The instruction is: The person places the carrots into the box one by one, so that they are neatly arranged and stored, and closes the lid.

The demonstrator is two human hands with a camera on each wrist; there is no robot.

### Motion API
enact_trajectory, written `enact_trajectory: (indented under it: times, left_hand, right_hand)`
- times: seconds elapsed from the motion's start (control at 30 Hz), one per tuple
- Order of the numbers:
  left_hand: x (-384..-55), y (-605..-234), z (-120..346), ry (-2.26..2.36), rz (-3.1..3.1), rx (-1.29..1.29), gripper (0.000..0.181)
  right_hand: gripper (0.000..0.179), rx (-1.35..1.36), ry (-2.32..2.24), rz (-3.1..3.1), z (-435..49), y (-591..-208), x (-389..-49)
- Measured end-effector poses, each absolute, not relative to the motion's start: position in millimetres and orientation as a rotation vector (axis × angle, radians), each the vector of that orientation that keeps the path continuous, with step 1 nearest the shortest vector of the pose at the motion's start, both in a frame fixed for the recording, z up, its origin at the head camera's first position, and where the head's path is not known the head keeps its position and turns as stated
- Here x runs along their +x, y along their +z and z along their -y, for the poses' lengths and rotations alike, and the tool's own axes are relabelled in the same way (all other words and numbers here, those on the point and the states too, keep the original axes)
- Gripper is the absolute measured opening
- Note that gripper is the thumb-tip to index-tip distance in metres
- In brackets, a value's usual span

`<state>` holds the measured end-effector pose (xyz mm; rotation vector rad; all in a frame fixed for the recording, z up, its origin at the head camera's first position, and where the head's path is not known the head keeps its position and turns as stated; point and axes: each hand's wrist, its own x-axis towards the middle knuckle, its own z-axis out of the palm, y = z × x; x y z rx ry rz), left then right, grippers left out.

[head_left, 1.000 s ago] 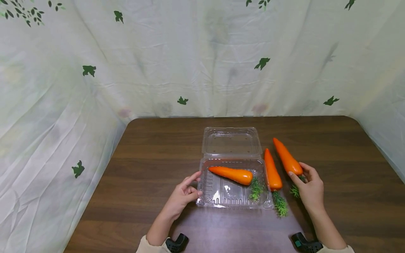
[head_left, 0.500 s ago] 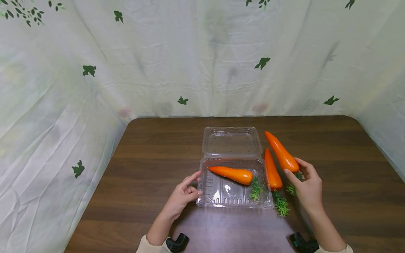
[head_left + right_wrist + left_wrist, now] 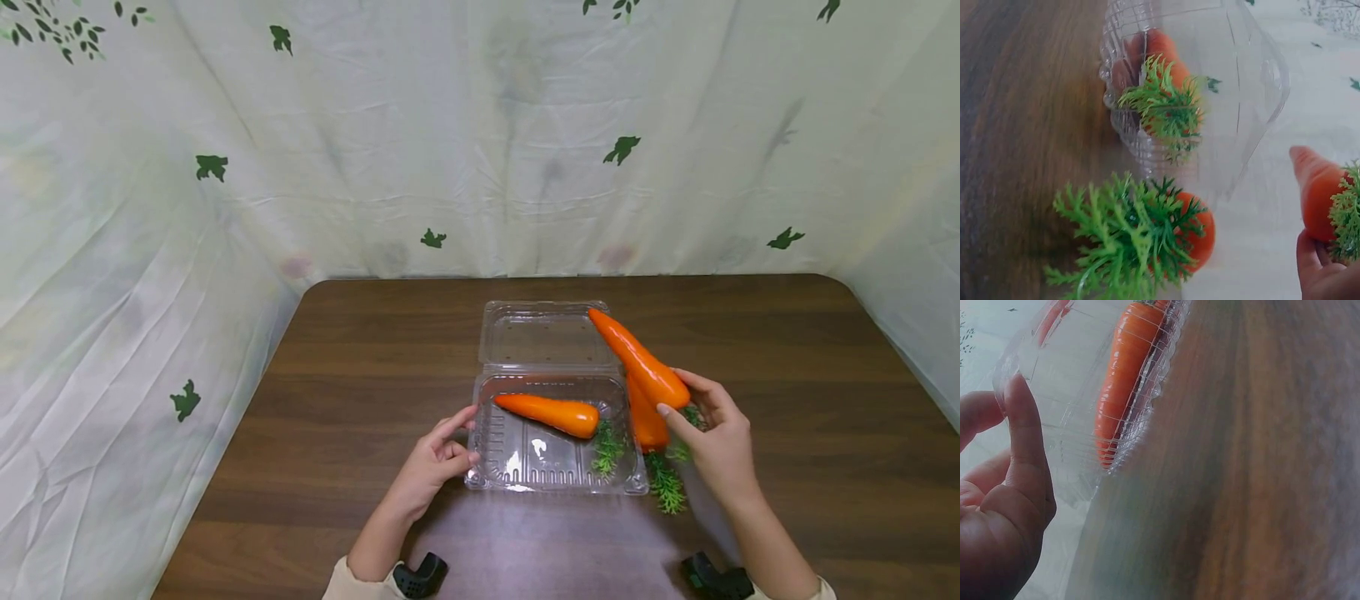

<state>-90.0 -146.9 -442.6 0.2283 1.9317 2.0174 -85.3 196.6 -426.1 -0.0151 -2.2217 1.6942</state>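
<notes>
My right hand grips a large orange carrot by its thick end, near the green leaves. That carrot is raised, its tip over the lid's right corner. Beneath it, partly hidden, a second carrot lies on the table along the container's right side; its leaves fill the lower part of the right wrist view. A third carrot rests inside the clear plastic container, leaves to the right. My left hand holds that container's left rim between thumb and fingers.
The container's hinged lid lies folded back toward the rear of the brown wooden table. Behind the table hangs a pale cloth with green leaf and bird shapes.
My right hand has lifted its carrot and carried it left, from beside the second carrot to above it, toward the container. The left hand and the container have stayed in place.
</notes>
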Motion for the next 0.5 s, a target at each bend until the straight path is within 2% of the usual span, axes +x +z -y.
enact_trajectory:
  times: [0.5]
  left_hand:
    - [-89.7, -442.9, 146.3, 2.030, -1.926, 0.234, 0.060]
  right_hand:
    - [0.047, 0.415, 1.774, 2.269, -183.7, -422.0, -86.1]
